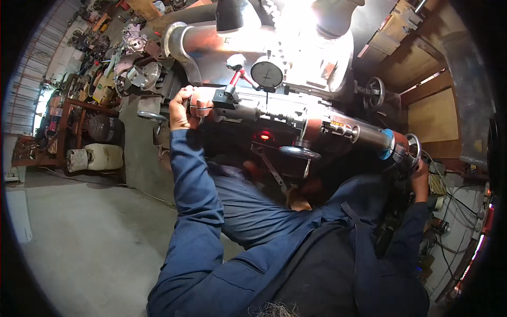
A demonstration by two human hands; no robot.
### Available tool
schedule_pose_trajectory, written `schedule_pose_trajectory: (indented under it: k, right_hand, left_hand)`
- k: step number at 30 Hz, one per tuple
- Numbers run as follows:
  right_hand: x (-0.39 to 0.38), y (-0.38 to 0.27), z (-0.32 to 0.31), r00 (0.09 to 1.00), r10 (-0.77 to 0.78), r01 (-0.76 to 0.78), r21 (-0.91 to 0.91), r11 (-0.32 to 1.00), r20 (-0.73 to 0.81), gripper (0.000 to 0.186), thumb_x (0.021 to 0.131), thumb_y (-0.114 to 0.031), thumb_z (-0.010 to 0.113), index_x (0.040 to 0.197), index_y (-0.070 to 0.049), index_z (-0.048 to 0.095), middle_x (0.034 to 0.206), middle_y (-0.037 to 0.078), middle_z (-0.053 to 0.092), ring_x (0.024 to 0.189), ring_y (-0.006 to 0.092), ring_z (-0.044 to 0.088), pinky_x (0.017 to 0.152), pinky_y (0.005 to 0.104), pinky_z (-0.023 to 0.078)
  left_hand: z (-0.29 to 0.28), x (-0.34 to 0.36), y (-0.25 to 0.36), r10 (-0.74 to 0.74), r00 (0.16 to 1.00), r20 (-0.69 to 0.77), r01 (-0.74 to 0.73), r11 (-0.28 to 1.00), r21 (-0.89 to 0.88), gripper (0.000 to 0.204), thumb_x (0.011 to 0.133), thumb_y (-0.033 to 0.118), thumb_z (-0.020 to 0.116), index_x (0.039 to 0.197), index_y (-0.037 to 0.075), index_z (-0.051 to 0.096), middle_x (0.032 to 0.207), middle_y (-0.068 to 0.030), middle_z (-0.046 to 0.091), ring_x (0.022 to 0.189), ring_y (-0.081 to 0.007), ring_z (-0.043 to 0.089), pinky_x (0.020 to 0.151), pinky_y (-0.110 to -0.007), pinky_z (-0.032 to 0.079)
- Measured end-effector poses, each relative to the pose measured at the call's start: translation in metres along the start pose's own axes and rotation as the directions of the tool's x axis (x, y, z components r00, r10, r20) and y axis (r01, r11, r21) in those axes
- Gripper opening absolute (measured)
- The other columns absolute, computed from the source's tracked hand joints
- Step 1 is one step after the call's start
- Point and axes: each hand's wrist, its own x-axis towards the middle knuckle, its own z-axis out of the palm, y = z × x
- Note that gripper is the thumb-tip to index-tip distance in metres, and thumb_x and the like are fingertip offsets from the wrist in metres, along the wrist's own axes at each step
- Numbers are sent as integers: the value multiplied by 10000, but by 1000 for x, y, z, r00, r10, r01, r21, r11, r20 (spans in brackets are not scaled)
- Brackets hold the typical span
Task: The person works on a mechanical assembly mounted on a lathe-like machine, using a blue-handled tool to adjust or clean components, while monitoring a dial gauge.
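My left hand (182, 108) is closed around the reddish-brown rounded end piece (202, 101) at the machine's left. My right hand (420, 179) grips the rim of a metal handwheel (414, 149) at the far right end, its fingers partly hidden. Between them, a stepped metal shaft (282, 117) lies lengthwise in the machine. Above the shaft stands a round dial indicator (266, 74), its stem pointing down. A red jointed arm (237, 79) carries the indicator from a dark block (226, 99) beside my left hand.
Another handwheel (300, 152) faces me below the shaft, near a glowing red light (264, 136). A third handwheel (375, 92) stands at the back right. Bright lamps glare above. Shelves of metal parts (100, 84) and a pale jug (104, 157) are at left; cables (449, 195) hang at right.
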Motion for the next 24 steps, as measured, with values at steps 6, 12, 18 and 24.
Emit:
schedule_pose_trajectory:
  k: [6, 12, 18, 24]
  right_hand:
    - [-1, 24, 17, 991, -105, 116, 141, 983, -82, 241, 849, -34, 633, 1089, -25, 652, 1015, 83, 695, 954, 163, 623, 839, 322, 478]
    - [-9, 36, 17, 979, -174, 178, 23, 984, -110, 243, 879, -32, 597, 1117, -26, 646, 1011, 81, 689, 933, 175, 623, 849, 327, 473]
    - [-29, -2, -14, 997, -73, 75, 301, 951, -18, 217, 957, -142, 585, 1118, -3, 627, 1023, 50, 658, 939, 160, 584, 885, 315, 447]
    - [-10, -1, -22, 995, -23, 71, 548, 834, -94, 212, 990, -207, 567, 1079, -24, 628, 997, 5, 629, 868, 83, 536, 797, 252, 427]
  left_hand:
    - [6, -9, 3, 6, 998, -62, -20, 975, -222, 281, 919, 390, 541, 1011, 125, 553, 1094, -100, 642, 848, -361, 652, 617, -503, 573]
    - [-58, 30, -8, 33, 972, -231, -100, 954, -283, 213, 934, 319, 501, 1014, 123, 527, 1138, -94, 623, 887, -390, 647, 639, -589, 553]
    - [-78, 38, -12, 18, 986, -168, -52, 977, -206, 176, 927, 265, 506, 1000, 105, 519, 1117, -95, 617, 850, -403, 655, 605, -550, 567]
    - [-53, 27, -9, 21, 975, -223, -65, 979, -193, 240, 936, 321, 491, 1001, 93, 524, 1090, -110, 620, 736, -387, 662, 574, -473, 569]
